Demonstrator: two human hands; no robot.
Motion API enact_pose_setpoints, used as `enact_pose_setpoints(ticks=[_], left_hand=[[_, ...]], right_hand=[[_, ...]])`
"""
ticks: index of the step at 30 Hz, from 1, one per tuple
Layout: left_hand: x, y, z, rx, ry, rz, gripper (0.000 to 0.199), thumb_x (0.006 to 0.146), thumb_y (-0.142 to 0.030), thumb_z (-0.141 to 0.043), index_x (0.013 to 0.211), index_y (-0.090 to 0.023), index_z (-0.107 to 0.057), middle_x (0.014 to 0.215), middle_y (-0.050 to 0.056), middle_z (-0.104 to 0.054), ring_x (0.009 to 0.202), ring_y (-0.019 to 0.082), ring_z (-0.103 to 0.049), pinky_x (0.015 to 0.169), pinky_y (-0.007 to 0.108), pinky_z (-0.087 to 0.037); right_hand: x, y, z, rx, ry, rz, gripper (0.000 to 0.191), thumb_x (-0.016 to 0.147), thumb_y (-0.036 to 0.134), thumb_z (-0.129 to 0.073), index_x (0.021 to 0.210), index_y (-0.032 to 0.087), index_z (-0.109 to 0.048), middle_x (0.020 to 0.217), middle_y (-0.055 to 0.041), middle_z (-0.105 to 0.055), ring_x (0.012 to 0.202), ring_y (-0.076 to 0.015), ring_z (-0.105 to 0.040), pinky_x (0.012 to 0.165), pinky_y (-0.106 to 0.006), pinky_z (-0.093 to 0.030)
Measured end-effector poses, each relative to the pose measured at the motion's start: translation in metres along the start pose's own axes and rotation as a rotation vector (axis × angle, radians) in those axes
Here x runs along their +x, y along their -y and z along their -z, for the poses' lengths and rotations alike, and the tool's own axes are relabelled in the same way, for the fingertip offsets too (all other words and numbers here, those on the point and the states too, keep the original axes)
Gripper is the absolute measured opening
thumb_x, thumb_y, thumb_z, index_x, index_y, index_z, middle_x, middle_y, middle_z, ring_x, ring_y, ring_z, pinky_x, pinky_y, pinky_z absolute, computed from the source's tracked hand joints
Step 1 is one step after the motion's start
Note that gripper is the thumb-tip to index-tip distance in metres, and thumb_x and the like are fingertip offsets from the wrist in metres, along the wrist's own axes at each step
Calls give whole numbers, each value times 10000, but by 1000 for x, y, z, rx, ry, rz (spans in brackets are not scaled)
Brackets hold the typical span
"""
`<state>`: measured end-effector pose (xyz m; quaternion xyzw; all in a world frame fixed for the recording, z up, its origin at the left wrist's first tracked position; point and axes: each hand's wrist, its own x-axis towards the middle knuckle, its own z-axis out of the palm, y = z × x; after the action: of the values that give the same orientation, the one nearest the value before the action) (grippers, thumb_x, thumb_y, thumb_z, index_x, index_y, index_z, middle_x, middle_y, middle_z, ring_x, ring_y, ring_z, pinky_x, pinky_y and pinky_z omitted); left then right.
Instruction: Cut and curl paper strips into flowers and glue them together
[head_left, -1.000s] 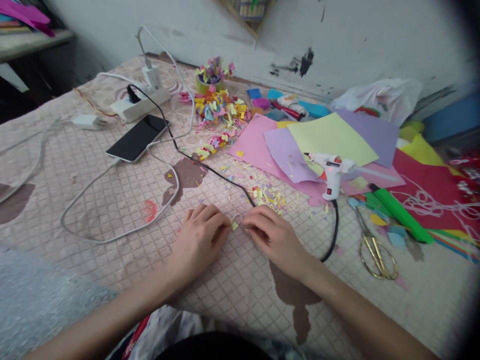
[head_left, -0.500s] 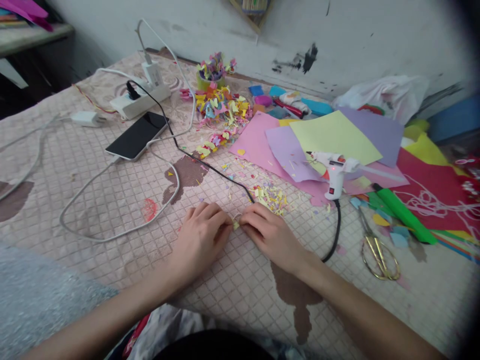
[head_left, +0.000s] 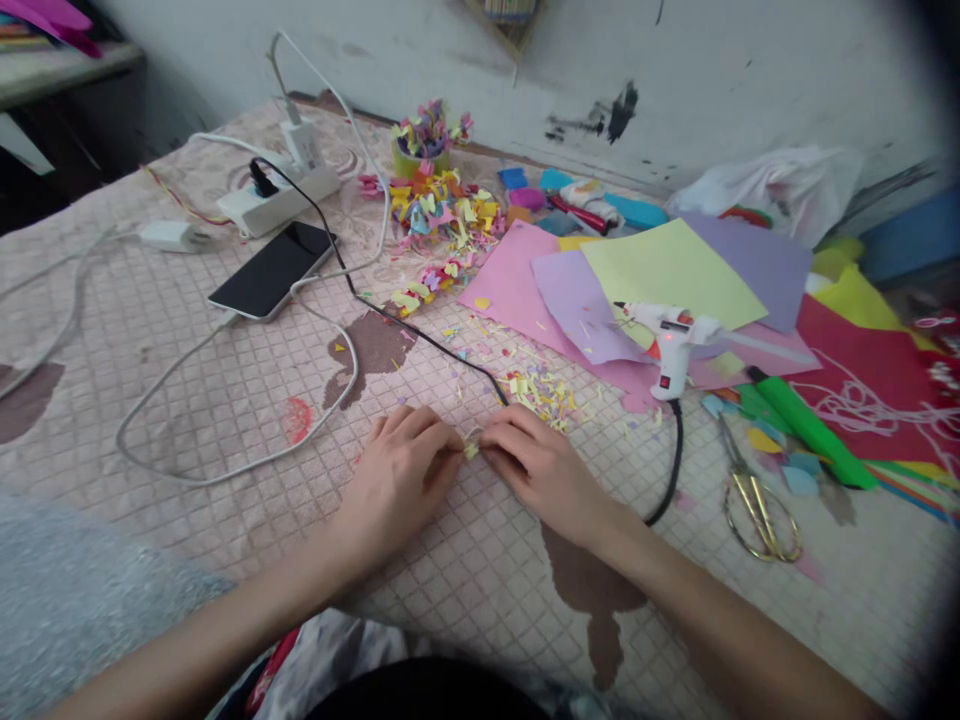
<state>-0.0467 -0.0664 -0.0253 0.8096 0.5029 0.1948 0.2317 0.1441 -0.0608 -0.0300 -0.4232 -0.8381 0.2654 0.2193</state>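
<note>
Between my two hands, close to the tabletop, is a small pale yellow paper piece (head_left: 471, 451), its exact shape too small to make out. My left hand (head_left: 409, 465) is closed, thumb and forefinger pinching the piece's left side. From the other side my right hand (head_left: 544, 470) pinches it too, fingers pressed together. A thin pale strand shows just above the piece. Beyond my right hand lies a heap of tiny paper scraps (head_left: 541, 393). A black cord (head_left: 450, 352) runs behind my fingers.
A white glue gun (head_left: 671, 345) with a red light stands at right by coloured paper sheets (head_left: 667, 265). Gold-handled scissors (head_left: 754, 500) and a green cutter (head_left: 814, 430) lie nearby. At left are a phone (head_left: 274, 270), cables and a power strip (head_left: 277, 200); cut paper pieces (head_left: 442, 215) pile at the back.
Both hands stay in the same place, still pinching the paper piece, which appears very slightly turned. The view has shifted a little; nothing else has visibly moved.
</note>
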Motion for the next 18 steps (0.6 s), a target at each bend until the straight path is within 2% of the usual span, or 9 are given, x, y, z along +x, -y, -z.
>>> enact_pose_setpoints(ticks=[18], left_hand=[[5, 1, 2, -7, 24, 2, 109, 859, -198, -504, 818, -191, -605, 842, 32, -584, 837, 199, -493, 757, 359, -394]], right_hand=[[4, 1, 0, -42, 17, -12, 145, 912, 153, -441, 893, 180, -583, 938, -51, -552, 841, -157, -549, 758, -305, -474]])
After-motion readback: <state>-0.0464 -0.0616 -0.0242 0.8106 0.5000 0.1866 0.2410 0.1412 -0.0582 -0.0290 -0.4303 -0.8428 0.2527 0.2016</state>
